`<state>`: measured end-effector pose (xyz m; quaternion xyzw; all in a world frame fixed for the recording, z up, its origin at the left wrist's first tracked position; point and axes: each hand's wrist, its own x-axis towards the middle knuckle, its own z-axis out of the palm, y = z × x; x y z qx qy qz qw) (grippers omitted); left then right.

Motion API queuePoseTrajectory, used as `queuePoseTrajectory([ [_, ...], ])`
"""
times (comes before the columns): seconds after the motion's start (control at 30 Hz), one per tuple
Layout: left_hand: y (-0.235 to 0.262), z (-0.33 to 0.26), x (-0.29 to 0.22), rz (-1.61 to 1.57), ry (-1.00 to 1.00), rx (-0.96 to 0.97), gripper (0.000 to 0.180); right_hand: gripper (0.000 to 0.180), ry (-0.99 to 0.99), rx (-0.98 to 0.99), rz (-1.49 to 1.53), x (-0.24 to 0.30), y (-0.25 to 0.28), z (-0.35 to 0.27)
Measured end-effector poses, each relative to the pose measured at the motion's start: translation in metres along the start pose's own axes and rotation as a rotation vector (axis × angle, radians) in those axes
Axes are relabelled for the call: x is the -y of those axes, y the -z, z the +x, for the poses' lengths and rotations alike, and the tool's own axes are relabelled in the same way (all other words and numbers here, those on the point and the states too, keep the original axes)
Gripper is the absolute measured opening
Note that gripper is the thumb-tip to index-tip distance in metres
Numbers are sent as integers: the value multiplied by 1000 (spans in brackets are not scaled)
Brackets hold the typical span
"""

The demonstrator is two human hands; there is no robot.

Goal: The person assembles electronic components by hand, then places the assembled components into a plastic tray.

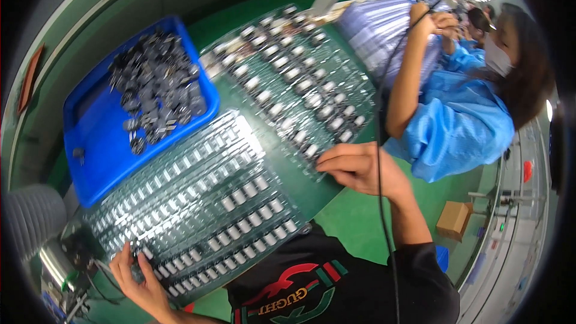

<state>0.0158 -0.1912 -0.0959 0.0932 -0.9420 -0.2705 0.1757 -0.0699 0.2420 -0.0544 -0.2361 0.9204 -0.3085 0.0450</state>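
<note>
At the lower left, my left hand (139, 279) is over the near clear plastic tray (282, 183), thumb and fingers bent around a small white-and-dark cylinder (146, 252) at the tray's end. The tray has rows of white cylinders, some of its slots bare. My right hand (363, 167) is at the near corner of the far clear plastic tray (336, 66), fingertips pinched beside a white-and-black part (311, 150). What the right fingertips hold, if anything, is hidden. Several white-and-black parts sit in rows across that far tray.
A blue bin (99, 144) with a heap of dark round parts (156, 78) stands at the back left. Stacked clear trays (378, 30) lie near a co-worker in a blue smock (462, 120). A black cable (382, 204) hangs down the right side; a ribbed grey hose (33, 219) is far left.
</note>
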Motion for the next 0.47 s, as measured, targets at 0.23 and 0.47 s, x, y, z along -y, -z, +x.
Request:
queuePoseTrajectory([
  [0.23, 12, 5, -8, 286, -178, -21, 24, 21, -60, -143, 112, 0, -11, -3],
  [0.47, 26, 8, 5, 329, -59, 271, 35, 15, -186, -76, 11, -3, -26, -4],
])
